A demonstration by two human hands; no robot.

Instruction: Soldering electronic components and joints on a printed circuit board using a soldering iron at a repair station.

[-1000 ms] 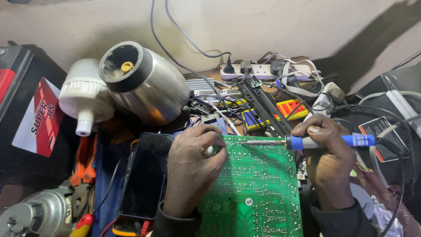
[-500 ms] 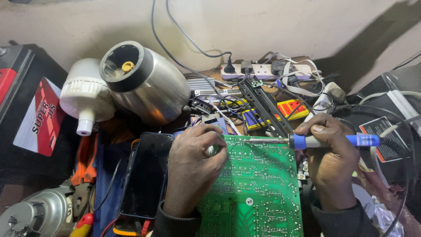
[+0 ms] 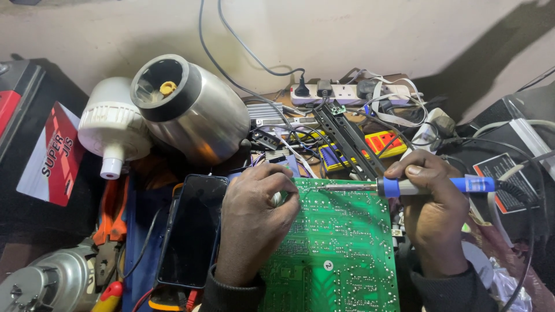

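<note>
A green circuit board lies solder side up in front of me. My left hand rests on its left edge, fingers curled at the top left corner, pinching something small and pale that I cannot make out. My right hand grips a blue-handled soldering iron held level, its metal tip reaching left over the board's top edge, close to my left fingertips.
A black phone lies face up left of the board. Behind it are a steel jar on its side and a white bulb. A power strip, cables and small tools crowd the back. Pliers and a motor lie at left.
The soldering iron's tip has edged slightly left along the board's top edge. My left hand has stayed at the corner.
</note>
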